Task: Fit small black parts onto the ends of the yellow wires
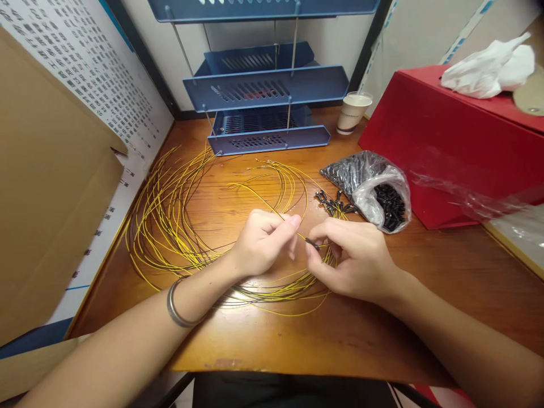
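Note:
Between thumb and fingers, my left hand pinches a thin yellow wire over the middle of the table. Just to its right, my right hand grips a small black sleeve-like piece at its fingertips. The yellow wire runs from my left hand to this black piece; whether it passes right through is hard to see. Under and around both hands spreads a loose coil of yellow and black wires. Beyond my right hand lie several small black pieces with shiny tips, at the wire ends.
A clear plastic bag of black pieces lies open at the right. Behind it stand a red box and a paper cup. A blue tiered rack is at the back, and a cardboard sheet at the left.

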Demonstrator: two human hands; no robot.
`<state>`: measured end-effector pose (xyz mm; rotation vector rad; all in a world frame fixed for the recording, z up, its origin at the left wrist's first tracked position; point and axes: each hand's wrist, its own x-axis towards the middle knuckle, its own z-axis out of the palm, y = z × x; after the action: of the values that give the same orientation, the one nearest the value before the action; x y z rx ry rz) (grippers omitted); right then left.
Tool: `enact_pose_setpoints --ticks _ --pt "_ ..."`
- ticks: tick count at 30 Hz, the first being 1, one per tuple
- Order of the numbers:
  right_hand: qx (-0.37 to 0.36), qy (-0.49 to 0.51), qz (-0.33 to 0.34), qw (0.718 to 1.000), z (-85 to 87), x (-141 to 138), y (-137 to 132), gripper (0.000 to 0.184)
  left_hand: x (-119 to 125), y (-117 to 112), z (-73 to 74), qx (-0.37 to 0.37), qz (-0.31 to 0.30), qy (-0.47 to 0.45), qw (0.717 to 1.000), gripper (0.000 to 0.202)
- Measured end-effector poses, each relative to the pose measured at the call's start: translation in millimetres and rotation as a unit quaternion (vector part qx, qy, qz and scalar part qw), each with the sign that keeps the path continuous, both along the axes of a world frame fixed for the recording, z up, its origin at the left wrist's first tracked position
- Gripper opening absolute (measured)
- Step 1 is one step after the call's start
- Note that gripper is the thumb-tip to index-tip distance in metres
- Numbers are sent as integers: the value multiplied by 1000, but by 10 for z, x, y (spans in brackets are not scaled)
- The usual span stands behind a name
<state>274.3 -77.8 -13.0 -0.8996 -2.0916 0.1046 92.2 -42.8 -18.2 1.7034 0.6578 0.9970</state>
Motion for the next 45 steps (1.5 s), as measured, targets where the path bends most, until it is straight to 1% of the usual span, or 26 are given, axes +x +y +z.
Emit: enact_pose_setpoints --ticks 2,6,8,9,11,12,16,18,20,25,29,32,34,38,40,42,45 --pt "5 -4 -5 1000 -1 8 1 4 7 6 9 -8 42 -30 999 55" --pt "5 -7 -11 1000 -2 20 17 5 27 37 33 -60 129 -97 985 54" --pt "4 -8 -14 1000 -1 23 27 6 31 54 32 -70 152 -111 980 55" --pt "4 -10 -14 1000 0 23 31 5 31 60 27 -68 154 -108 980 56" --pt "6 -13 -12 1000 2 22 34 5 31 60 12 -53 138 -83 985 58" --pt "8 -14 -10 1000 3 20 34 5 31 55 5 -42 120 -63 990 59" --pt "12 -16 -7 1000 5 7 25 7 38 7 -3 11 11 20 1000 56" --pt "12 -17 -8 1000 6 5 22 8 35 -17 -1 27 -13 38 999 54" --pt "17 -18 -8 1000 8 9 22 8 28 -28 -3 29 -1 38 999 54" --pt "25 -20 -11 999 10 31 31 4 18 -20 -16 19 68 -20 997 57" --pt "21 -23 -11 999 14 28 35 5 23 -9 7 5 123 -57 991 59" --pt "23 -25 -11 999 19 20 34 6 20 -3 17 17 145 -48 988 61" --pt "25 -25 -10 999 19 15 31 6 15 0 11 31 124 -20 992 63" --pt "26 -22 -4 999 15 5 21 6 13 -9 -10 66 8 66 996 56" --pt "22 -20 0 1000 11 5 18 6 15 -19 -16 63 -25 78 995 52" --pt "19 -18 -1 1000 8 11 20 6 17 -28 -18 35 -24 61 997 55" --pt "21 -20 -6 1000 6 22 25 6 18 -33 -14 1 16 22 1000 59"
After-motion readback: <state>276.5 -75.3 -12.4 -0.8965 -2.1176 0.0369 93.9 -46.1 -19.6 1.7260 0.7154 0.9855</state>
